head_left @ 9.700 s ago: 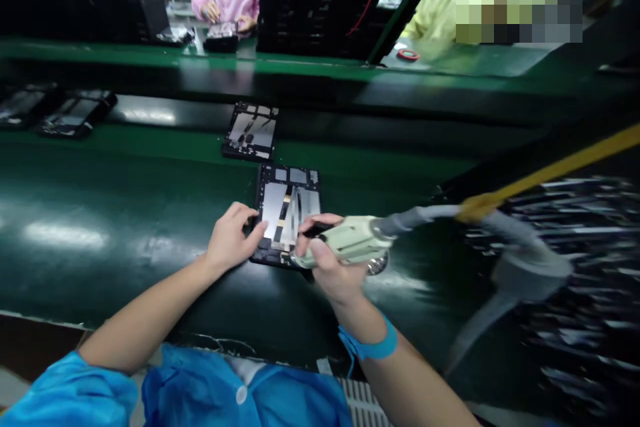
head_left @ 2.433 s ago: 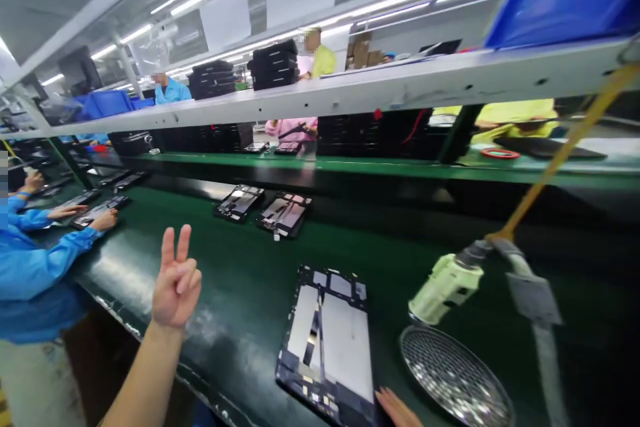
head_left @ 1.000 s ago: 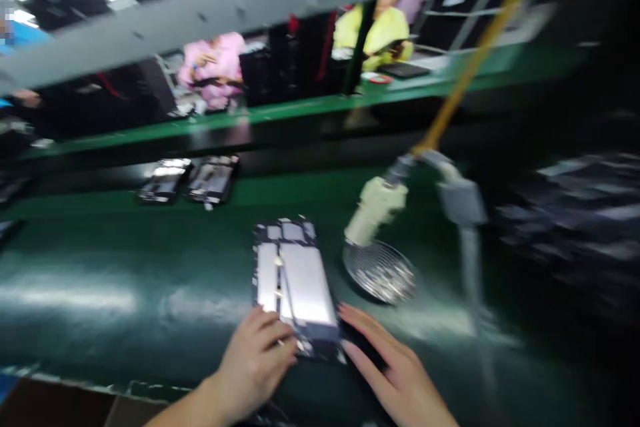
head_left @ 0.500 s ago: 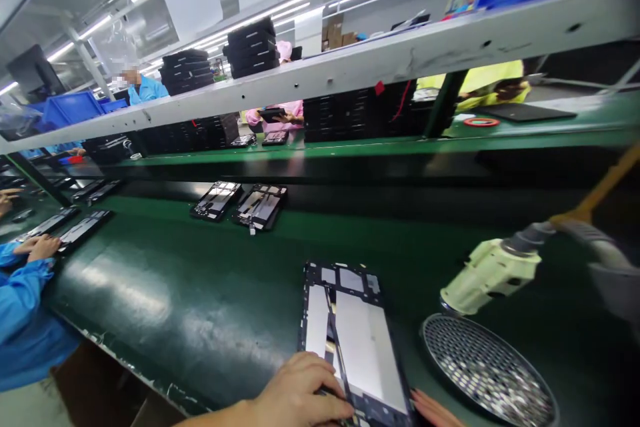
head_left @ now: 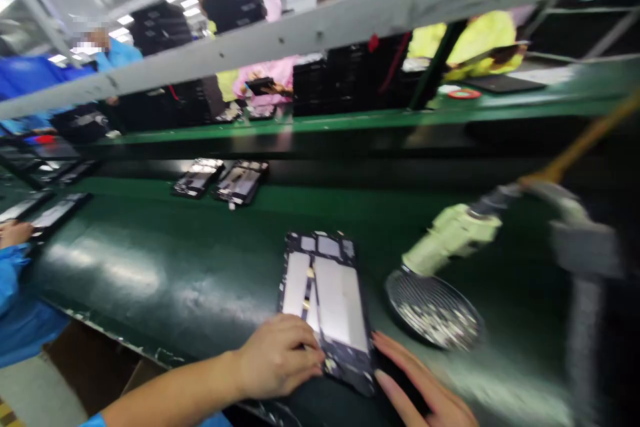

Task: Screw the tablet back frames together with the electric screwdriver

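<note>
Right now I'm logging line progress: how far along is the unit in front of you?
Two boards already lie farther up the belt. In hand: left hand and right hand flank the open tablet. The screwdriver hangs unheld over the screw tray.

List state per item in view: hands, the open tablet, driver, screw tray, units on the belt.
left hand: fingers on the tablet chassis's near edge, holding nothing.
right hand: flat, open, beside the chassis.
tablet chassis: back open, lying flat.
electric screwdriver: hanging, unheld.
screw tray: holds screws.
two far chassis: open, side by side.
</note>
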Demonstrator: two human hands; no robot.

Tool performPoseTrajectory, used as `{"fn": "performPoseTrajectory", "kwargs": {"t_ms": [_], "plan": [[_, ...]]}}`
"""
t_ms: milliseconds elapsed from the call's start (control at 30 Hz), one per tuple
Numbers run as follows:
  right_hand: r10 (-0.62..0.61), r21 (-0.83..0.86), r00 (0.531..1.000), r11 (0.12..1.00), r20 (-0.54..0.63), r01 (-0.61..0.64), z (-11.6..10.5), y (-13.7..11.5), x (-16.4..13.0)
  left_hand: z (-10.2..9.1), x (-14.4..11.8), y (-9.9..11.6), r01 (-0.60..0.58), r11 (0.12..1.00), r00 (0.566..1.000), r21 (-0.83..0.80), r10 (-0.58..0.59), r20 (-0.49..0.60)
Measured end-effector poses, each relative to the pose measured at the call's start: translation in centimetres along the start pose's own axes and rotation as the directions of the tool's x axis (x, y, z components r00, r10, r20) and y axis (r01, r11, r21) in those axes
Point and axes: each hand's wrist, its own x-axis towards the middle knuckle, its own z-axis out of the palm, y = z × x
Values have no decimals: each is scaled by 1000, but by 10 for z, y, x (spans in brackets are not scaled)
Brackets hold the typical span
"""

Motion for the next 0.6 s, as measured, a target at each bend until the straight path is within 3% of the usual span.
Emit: {"fn": "performPoseTrajectory", "kwargs": {"t_ms": [167,300,467,600], "plan": [[75,91,991,992,109,-85,-11,-53,3,-28,2,15,113,993,990,-34,-115,-84],[87,122,988,987,131,-103,-12,-64,0,-36,-2,17,96,994,994,-45,-98,-47],[93,138,984,984,151,-115,-16,-71,-1,-35,-7,22,2,1000,998,12,-3,62],[106,122,980,984,170,-127,-16,-77,2,-35,-8,20,2,1000,997,18,-4,83]]}}
